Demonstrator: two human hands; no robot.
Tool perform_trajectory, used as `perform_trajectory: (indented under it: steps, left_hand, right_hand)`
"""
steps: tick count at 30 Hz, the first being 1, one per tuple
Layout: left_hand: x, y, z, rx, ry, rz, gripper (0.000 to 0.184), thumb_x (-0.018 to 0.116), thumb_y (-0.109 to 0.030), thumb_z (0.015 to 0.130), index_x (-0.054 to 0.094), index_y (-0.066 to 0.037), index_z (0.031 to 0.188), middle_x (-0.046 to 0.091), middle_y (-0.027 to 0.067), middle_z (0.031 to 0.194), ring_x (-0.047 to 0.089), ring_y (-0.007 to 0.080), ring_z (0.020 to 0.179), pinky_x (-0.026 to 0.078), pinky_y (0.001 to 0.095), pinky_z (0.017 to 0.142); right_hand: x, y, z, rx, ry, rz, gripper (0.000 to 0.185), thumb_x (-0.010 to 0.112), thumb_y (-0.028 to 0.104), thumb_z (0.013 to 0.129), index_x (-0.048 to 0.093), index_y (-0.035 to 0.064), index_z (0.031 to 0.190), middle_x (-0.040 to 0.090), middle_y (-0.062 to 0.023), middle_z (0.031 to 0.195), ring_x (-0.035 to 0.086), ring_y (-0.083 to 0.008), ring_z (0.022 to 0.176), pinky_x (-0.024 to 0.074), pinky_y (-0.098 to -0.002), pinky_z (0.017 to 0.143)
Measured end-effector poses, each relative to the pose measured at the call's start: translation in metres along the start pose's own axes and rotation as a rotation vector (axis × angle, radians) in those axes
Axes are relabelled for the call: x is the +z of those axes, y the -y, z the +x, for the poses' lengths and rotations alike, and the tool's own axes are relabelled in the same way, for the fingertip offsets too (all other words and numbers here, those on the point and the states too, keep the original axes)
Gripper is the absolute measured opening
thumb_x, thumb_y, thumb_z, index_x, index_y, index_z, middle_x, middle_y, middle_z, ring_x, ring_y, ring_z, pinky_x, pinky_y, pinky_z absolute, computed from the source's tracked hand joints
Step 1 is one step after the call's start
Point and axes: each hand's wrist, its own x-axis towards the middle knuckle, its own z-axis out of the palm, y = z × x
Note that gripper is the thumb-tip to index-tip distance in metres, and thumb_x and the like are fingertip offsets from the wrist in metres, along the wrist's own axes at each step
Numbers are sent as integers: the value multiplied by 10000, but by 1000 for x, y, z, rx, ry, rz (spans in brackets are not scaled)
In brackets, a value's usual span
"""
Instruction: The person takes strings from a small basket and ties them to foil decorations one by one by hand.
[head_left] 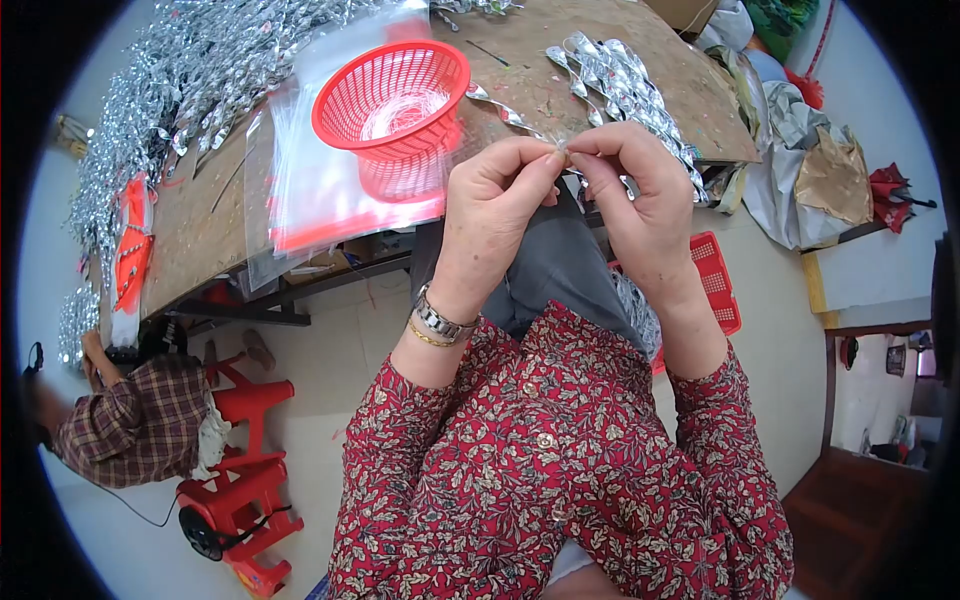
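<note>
Fingertips (547, 163) of my left hand (490, 205) and right hand (645, 195) are pinching a tiny pale bit (561, 143) between them, too small for me to make out. Beside them, a twisted silver strip (512, 117) is running across the worktop (525, 32) toward my pinch; whether the two are joined, I cannot tell. Just beyond my right hand, more silver strips (615, 75) are lying bunched. Past my left hand, a red basket (345, 95) is sitting on clear plastic bags (305, 185), holding thin pale strands (400, 117). Farther left, a glittering silver heap (200, 60) is spreading, and a person (140, 420) in a checked shirt is sitting by red stools (255, 400).
</note>
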Motion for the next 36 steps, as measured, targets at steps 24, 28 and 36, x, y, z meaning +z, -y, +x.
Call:
perform_trajectory:
  steps: [24,28,36]
  left_hand:
    - [-1,11,-2,127,14,232,167,542,-83,932,617,40,1017,610,27,822,582,86,752,482,223,704]
    - [0,12,-1,244,22,349,147,544,-58,918,611,51,990,582,42,840,571,93,740,468,222,676]
    - [5,13,-2,290,-22,418,123,548,-44,906,611,50,955,549,39,804,547,100,725,445,225,648]
  right_hand:
    - [1,1,1,46,-19,-81,43,619,3,830,630,-17,867,619,-56,806,578,-115,685,462,-235,628]
    - [1,1,0,92,-23,-68,42,618,3,828,629,-17,863,620,-58,813,579,-117,701,464,-237,638]
    - [2,1,0,38,-36,-149,41,620,3,819,623,-12,858,612,-61,803,572,-131,681,459,-250,623]
